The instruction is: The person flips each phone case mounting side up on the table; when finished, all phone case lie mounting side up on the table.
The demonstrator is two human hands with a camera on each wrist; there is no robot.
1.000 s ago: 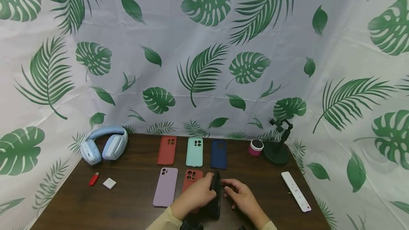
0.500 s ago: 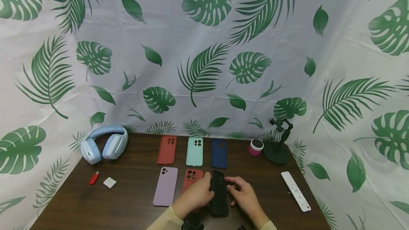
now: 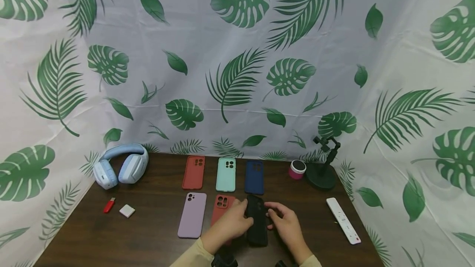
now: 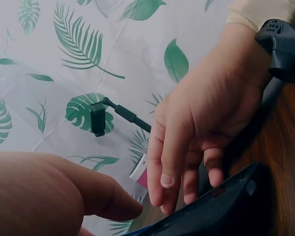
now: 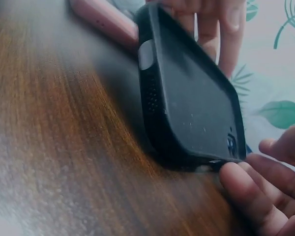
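Observation:
A black phone case (image 3: 257, 221) stands tilted above the table in front of me. My left hand (image 3: 231, 219) grips its left side. In the right wrist view the case (image 5: 191, 98) turns its hollow inner side to the camera, and left-hand fingers (image 5: 226, 24) are at its far edge. My right hand (image 3: 285, 223) is at the right side, fingers slightly bent. Its fingertips (image 5: 233, 179) overlap the case's corner in the right wrist view; contact is unclear. A red case (image 3: 222, 205), partly hidden by my left hand, and a lilac case (image 3: 192, 215) lie to the left.
Behind lie a red case (image 3: 193, 172), a mint case (image 3: 226, 175) and a blue case (image 3: 254, 176). Blue headphones (image 3: 122, 166), a red USB stick (image 3: 109, 205) and a small white item (image 3: 127, 211) are left; a pink jar (image 3: 297, 169), black stand (image 3: 322, 175) and white remote (image 3: 343, 221) right.
The black case has turned from edge-on to showing its broad back, and moved slightly right with my left hand. My right hand shifted slightly right beside it.

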